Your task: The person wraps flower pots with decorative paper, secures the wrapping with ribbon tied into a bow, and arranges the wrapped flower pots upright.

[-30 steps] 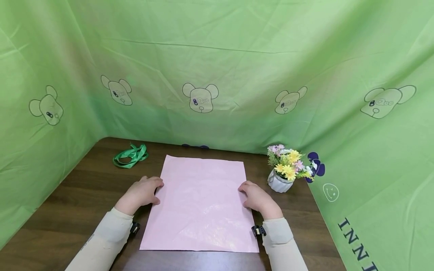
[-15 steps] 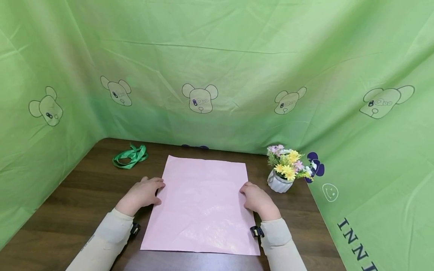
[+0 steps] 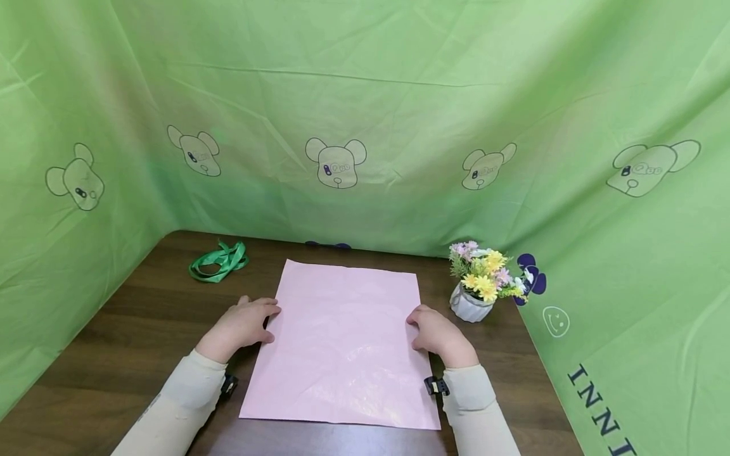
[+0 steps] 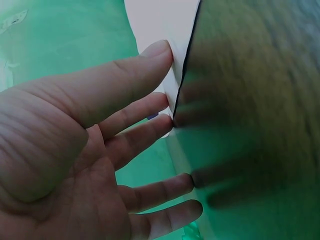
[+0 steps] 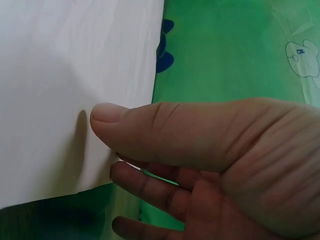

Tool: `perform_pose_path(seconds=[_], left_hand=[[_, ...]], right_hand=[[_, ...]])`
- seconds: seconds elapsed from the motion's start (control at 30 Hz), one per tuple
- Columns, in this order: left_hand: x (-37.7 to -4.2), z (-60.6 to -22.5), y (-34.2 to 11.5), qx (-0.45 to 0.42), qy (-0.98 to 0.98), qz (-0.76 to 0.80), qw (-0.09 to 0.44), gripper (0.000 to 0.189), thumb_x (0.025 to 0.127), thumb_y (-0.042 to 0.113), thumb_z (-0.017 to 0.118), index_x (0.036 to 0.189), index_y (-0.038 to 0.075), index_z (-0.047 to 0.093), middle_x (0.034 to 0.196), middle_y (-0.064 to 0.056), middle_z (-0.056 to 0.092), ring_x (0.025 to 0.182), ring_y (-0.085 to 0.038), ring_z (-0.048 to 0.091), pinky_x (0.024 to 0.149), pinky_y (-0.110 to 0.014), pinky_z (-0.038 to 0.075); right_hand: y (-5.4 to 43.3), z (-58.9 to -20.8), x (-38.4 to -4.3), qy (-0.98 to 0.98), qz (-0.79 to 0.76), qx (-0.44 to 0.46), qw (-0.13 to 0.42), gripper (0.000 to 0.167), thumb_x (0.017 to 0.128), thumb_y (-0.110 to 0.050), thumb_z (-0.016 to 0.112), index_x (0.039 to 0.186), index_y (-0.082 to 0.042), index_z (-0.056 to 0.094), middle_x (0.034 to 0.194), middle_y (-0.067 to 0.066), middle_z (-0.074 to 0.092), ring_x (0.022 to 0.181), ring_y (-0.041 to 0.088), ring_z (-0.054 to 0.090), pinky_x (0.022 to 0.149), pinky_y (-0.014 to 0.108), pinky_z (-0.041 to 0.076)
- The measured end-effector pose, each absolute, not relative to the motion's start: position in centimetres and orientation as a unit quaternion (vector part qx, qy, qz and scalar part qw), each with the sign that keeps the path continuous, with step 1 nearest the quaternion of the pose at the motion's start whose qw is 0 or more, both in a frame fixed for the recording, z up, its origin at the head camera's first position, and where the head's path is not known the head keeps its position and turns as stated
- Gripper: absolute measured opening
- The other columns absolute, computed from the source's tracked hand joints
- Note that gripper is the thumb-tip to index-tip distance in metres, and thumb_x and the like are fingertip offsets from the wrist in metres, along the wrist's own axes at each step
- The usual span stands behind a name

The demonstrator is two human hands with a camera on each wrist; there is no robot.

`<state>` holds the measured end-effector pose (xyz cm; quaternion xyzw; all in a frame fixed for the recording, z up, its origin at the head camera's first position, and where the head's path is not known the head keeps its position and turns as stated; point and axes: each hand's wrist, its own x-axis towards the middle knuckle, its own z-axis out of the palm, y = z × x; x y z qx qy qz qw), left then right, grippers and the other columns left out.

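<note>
A pink sheet of paper (image 3: 342, 342) lies flat on the brown wooden table, faintly creased. At its left edge my left hand (image 3: 238, 326) rests with thumb and fingers spread apart. The left wrist view shows these fingers (image 4: 137, 142) fairly straight, with the thumb and some fingertips touching the paper's edge. My right hand (image 3: 439, 335) lies at the opposite edge, fingertips on the paper. In the right wrist view, its thumb (image 5: 165, 130) lies over the sheet's margin while the other fingers extend beside the edge, partly hidden.
A loosely coiled green ribbon (image 3: 219, 261) lies at the back left of the table (image 3: 131, 329). Toward the back right stands a white pot (image 3: 470, 306) with yellow, pink and white flowers (image 3: 485, 278). Green printed cloth (image 3: 393, 126) hangs around the table's back and sides.
The pink paper has shifted slightly to the right, turning a little. Both hands have moved a small way right with it, keeping much the same pose.
</note>
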<state>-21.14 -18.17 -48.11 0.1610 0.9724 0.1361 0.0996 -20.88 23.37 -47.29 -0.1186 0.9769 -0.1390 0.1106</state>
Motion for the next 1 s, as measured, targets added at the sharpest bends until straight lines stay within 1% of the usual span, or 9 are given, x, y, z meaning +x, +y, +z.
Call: perform_pose_path(seconds=[0.3, 0.5, 0.7, 0.87, 1.0], left_hand=[[-21.14, -48.28, -18.22, 0.155, 0.973, 0.137, 0.101, 0.057, 0.080, 0.021, 0.087, 0.133, 0.010, 0.068, 0.148, -0.013, 0.056, 0.113, -0.040, 0.050, 0.089, -0.059, 0.050], [-21.11, -48.24, -18.12, 0.155, 0.973, 0.139, 0.099, 0.057, 0.080, 0.020, 0.087, 0.133, 0.009, 0.068, 0.147, -0.013, 0.057, 0.114, -0.041, 0.050, 0.089, -0.060, 0.049], [-21.14, -48.26, -18.04, 0.156, 0.974, 0.136, 0.096, 0.057, 0.081, 0.020, 0.086, 0.133, 0.009, 0.068, 0.147, -0.013, 0.056, 0.114, -0.041, 0.050, 0.089, -0.060, 0.049], [-21.17, -48.33, -18.04, 0.157, 0.973, 0.136, 0.095, 0.057, 0.081, 0.020, 0.086, 0.133, 0.009, 0.068, 0.147, -0.014, 0.056, 0.113, -0.041, 0.050, 0.089, -0.059, 0.049], [-21.08, -48.33, -18.06, 0.156, 0.973, 0.138, 0.097, 0.057, 0.081, 0.021, 0.086, 0.134, 0.009, 0.067, 0.148, -0.014, 0.056, 0.114, -0.042, 0.050, 0.089, -0.060, 0.049]], right_hand=[[23.45, -47.47, -21.09, 0.978, -0.119, -0.143, 0.090, 0.039, 0.075, 0.007, 0.077, 0.113, -0.004, 0.072, 0.119, 0.010, 0.065, 0.109, 0.028, 0.062, 0.097, 0.046, 0.051], [23.43, -48.01, -21.18, 0.981, -0.095, -0.153, 0.071, 0.036, 0.075, 0.004, 0.081, 0.109, -0.005, 0.071, 0.114, 0.009, 0.064, 0.105, 0.028, 0.062, 0.092, 0.046, 0.052], [23.28, -47.84, -21.03, 0.984, -0.072, -0.154, 0.061, 0.034, 0.075, 0.004, 0.080, 0.107, -0.006, 0.072, 0.109, 0.008, 0.064, 0.100, 0.029, 0.063, 0.087, 0.046, 0.054], [23.10, -47.74, -20.98, 0.985, -0.058, -0.150, 0.061, 0.031, 0.076, 0.003, 0.079, 0.105, -0.007, 0.073, 0.106, 0.008, 0.063, 0.095, 0.029, 0.063, 0.083, 0.046, 0.054], [23.16, -47.49, -21.02, 0.985, -0.058, -0.144, 0.069, 0.029, 0.077, -0.001, 0.081, 0.104, -0.007, 0.072, 0.104, 0.007, 0.063, 0.091, 0.027, 0.062, 0.081, 0.045, 0.054]])
